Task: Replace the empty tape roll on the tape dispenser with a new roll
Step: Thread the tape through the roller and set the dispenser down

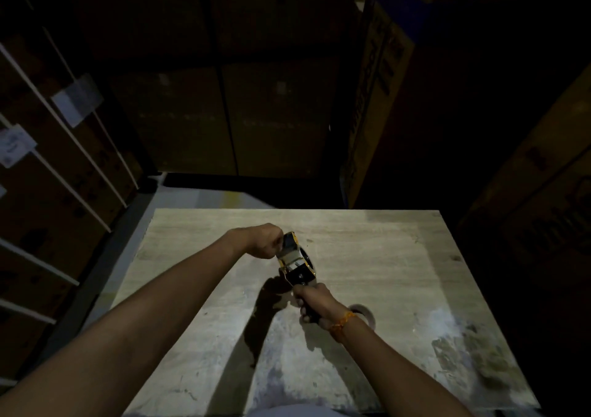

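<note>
A black and yellow tape dispenser is held above the pale wooden table. My right hand grips its black handle from below. My left hand is closed on the dispenser's far, yellow-edged front end. A roll sits on the dispenser's hub, mostly hidden by the frame. A brownish cardboard ring, which looks like a bare tape core, lies flat on the table just right of my right wrist, partly hidden by it.
Stacked cardboard boxes stand behind the table and to the right. On the left is shelving with white rails and paper labels. The room is dim; the table's near half is worn and stained.
</note>
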The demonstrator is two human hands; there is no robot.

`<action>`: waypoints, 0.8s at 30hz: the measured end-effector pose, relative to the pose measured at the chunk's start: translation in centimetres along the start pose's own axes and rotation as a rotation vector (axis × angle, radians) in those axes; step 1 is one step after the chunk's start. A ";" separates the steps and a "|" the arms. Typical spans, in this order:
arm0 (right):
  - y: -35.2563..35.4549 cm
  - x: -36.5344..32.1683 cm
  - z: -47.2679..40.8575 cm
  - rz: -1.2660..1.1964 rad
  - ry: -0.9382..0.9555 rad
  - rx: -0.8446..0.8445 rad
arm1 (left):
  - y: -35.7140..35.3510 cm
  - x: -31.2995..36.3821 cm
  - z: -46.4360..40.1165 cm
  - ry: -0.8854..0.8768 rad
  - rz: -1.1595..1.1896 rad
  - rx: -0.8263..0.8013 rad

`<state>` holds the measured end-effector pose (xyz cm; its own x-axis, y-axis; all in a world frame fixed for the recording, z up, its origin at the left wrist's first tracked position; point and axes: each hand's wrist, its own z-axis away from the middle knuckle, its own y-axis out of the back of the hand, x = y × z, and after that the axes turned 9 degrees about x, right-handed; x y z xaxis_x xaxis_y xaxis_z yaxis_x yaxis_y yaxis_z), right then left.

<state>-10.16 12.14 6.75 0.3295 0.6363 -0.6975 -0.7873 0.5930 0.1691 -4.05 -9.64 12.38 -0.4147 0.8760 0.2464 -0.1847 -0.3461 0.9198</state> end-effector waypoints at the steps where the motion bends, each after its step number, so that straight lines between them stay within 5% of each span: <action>1: 0.1 0.0 0.0 -0.011 -0.004 -0.005 | 0.3 0.2 0.0 0.012 -0.017 -0.001; 24: 0.9 -0.3 1.4 -0.127 0.124 -0.123 | 11.1 3.5 -0.4 -0.031 -0.101 0.084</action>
<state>-10.18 13.19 8.07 0.3690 0.4904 -0.7895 -0.8039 0.5947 -0.0063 -7.96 -10.57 23.37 -0.3699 0.9153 0.1592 -0.1482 -0.2273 0.9625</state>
